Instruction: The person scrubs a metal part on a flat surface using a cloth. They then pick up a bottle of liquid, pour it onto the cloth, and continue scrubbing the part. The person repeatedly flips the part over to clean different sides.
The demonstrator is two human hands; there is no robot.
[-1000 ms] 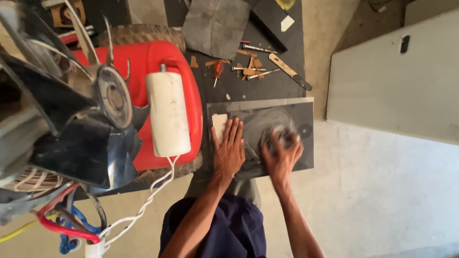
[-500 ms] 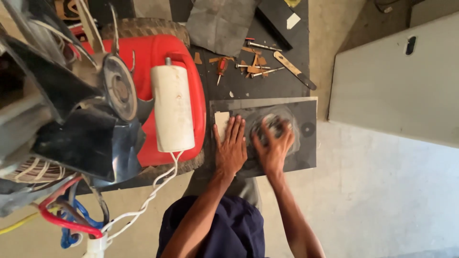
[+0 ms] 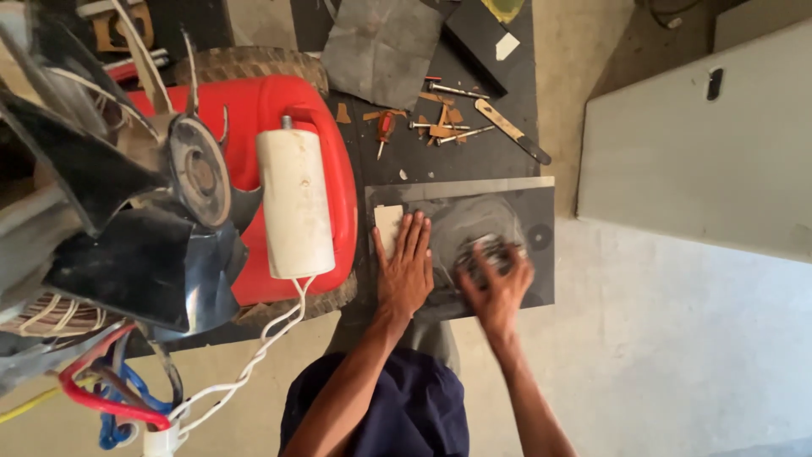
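A dark grey flat plate [image 3: 541, 199] lies on the dark work surface in front of me, marked with pale circular rub marks. My left hand [image 3: 404, 269] lies flat on the plate's left part, fingers spread, next to a small pale piece [image 3: 387, 225]. My right hand [image 3: 495, 281] is closed on a grey scouring pad [image 3: 484, 252] and presses it on the plate's middle. The hand is motion-blurred.
A white cylinder [image 3: 294, 201] lies on a red seat-like part [image 3: 338, 169] to the left. A black fan blade [image 3: 144, 228] and coloured wires [image 3: 110, 398] fill the near left. Screwdriver [image 3: 383, 131], bolts [image 3: 452, 90] and a grey sheet [image 3: 382, 49] lie beyond. A pale panel [image 3: 694, 152] stands right.
My right hand with the pad has swept over the plate, first left toward the left hand, then down toward the near edge. The left hand stays flat in place.
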